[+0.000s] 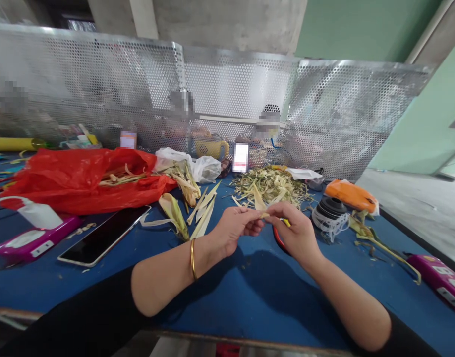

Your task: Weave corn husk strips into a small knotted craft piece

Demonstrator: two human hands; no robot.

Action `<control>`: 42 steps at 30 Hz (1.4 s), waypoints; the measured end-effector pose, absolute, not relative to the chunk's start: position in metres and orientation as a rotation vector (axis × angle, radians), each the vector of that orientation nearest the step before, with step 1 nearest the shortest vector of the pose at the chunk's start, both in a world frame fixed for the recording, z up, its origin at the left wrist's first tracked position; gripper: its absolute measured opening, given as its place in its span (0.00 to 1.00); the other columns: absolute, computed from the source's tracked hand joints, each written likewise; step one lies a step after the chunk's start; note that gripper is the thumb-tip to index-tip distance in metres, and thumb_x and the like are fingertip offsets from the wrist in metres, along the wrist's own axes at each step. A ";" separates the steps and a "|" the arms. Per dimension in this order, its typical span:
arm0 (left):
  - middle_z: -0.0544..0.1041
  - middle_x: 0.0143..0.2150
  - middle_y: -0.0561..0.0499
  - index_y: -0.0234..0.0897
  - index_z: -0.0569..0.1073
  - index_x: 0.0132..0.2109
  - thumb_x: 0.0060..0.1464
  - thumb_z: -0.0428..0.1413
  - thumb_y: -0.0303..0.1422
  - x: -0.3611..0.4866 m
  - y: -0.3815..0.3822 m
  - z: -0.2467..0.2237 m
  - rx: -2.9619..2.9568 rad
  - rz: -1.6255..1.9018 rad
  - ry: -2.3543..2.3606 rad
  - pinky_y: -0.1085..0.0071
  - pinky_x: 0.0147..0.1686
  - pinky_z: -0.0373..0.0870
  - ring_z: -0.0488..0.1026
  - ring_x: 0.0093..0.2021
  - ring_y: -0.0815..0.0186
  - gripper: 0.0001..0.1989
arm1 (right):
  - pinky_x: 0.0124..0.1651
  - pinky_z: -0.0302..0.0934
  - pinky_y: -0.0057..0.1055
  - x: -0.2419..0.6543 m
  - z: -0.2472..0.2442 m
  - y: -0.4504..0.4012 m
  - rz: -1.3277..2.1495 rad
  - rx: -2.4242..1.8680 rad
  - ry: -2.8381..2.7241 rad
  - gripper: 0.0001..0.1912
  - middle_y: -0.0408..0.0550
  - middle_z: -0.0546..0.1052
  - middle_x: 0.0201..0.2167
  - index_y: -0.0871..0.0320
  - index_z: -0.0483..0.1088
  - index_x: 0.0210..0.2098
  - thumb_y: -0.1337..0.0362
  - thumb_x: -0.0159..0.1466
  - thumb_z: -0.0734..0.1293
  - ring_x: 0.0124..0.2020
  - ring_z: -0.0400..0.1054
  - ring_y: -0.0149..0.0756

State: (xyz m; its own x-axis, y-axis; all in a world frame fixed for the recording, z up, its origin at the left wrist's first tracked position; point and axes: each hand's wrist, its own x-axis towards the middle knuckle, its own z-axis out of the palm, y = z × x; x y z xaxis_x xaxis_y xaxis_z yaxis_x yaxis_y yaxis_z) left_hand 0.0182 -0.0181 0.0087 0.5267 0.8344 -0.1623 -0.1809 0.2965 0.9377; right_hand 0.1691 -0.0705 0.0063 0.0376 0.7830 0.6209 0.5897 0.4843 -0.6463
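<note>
My left hand [235,228], with a gold bangle at its wrist, pinches a pale corn husk strip [259,199] between thumb and fingers. Meeting it fingertip to fingertip, my right hand [296,230] is closed on the same strip, whose lower end is mostly hidden by the fingers. A red and yellow handled tool [278,241] lies on the table, partly covered by my right hand. Just beyond both hands is a heap of shredded husk [270,184]. Left of them lie a larger folded husk [174,213] and several loose husk strips [205,214].
A red plastic bag [75,171] with husks, a tablet-like device [108,235] and a purple power strip [30,243] occupy the left. On the right are a black spool with white string [329,213], an orange packet [350,193] and another purple strip [441,277]. Perforated metal panels [242,84] stand behind.
</note>
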 end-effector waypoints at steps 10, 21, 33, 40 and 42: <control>0.73 0.22 0.51 0.34 0.73 0.23 0.44 0.60 0.31 0.015 -0.021 0.015 1.006 0.719 0.785 0.74 0.26 0.61 0.66 0.24 0.71 0.07 | 0.38 0.65 0.31 0.173 0.005 -0.072 -0.135 -1.168 -1.836 0.09 0.48 0.72 0.34 0.52 0.76 0.35 0.66 0.65 0.63 0.35 0.69 0.35; 0.71 0.23 0.53 0.34 0.73 0.24 0.45 0.61 0.27 0.014 -0.019 0.016 0.848 0.617 0.813 0.76 0.25 0.59 0.65 0.24 0.73 0.06 | 0.37 0.64 0.31 0.176 0.006 -0.071 -0.231 -1.147 -1.911 0.10 0.49 0.72 0.33 0.53 0.77 0.35 0.66 0.66 0.63 0.34 0.69 0.34; 0.70 0.21 0.53 0.31 0.72 0.24 0.48 0.58 0.24 0.016 -0.021 0.014 0.787 0.578 0.771 0.79 0.25 0.61 0.64 0.23 0.75 0.07 | 0.37 0.61 0.32 0.177 0.004 -0.072 -0.292 -1.181 -1.960 0.11 0.49 0.73 0.33 0.54 0.75 0.33 0.65 0.67 0.61 0.34 0.68 0.36; 0.72 0.22 0.52 0.31 0.72 0.25 0.46 0.61 0.27 0.020 -0.025 0.008 0.979 0.760 0.746 0.76 0.25 0.65 0.68 0.22 0.72 0.07 | 0.39 0.58 0.32 0.172 0.009 -0.072 -0.136 -1.315 -1.879 0.08 0.45 0.72 0.29 0.56 0.69 0.28 0.69 0.64 0.64 0.33 0.67 0.35; 0.74 0.23 0.50 0.31 0.73 0.26 0.48 0.61 0.28 0.022 -0.027 0.007 1.027 0.810 0.761 0.75 0.25 0.67 0.70 0.22 0.71 0.07 | 0.38 0.58 0.32 0.171 0.009 -0.072 -0.058 -1.343 -1.837 0.08 0.45 0.72 0.29 0.56 0.67 0.27 0.70 0.62 0.64 0.33 0.66 0.35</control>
State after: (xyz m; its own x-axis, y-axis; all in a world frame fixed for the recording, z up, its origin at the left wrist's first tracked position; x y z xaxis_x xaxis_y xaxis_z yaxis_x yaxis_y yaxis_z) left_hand 0.0220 -0.0268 0.0067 0.4918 0.8560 -0.1598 -0.2130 0.2962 0.9311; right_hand 0.1709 -0.0718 0.0094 -0.0750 0.7657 0.6388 0.8043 0.4251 -0.4152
